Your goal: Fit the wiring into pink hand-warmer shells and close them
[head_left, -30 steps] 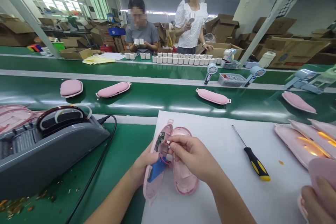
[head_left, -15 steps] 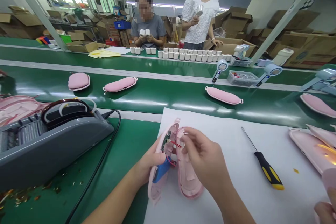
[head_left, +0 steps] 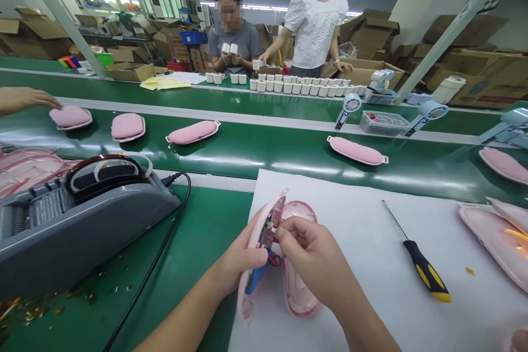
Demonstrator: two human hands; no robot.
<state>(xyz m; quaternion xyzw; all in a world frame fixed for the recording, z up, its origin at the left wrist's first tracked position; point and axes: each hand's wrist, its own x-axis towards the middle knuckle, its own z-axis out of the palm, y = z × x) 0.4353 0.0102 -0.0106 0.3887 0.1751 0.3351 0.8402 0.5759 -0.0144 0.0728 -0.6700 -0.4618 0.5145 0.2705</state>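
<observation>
My left hand [head_left: 241,258] grips a pink plastic shell half [head_left: 244,300], tilted up on its edge, with the thumb over its rim. Inside that half sit a green circuit board [head_left: 266,229] and a blue battery [head_left: 258,274] with thin red wires [head_left: 274,258]. Close to the board, the thumb and fingertips of my right hand [head_left: 307,242] are pinched together; what they hold is hidden. Partly under my right hand, a second pink shell half [head_left: 300,303] lies hollow side up on the white sheet [head_left: 363,297].
A screwdriver [head_left: 416,253] lies to the right, near more pink shells [head_left: 490,236]. At left stands a grey tape dispenser [head_left: 94,225] with a black cable [head_left: 160,247]. Pink padded cases [head_left: 358,150] rest on the green conveyor belt [head_left: 264,148]. A co-worker's hand [head_left: 28,100] reaches in from the left.
My right hand has moved left and slightly down to the board, and the left shell half is turned more edge-on. Another pink case has appeared on the belt at left beside a co-worker's hand.
</observation>
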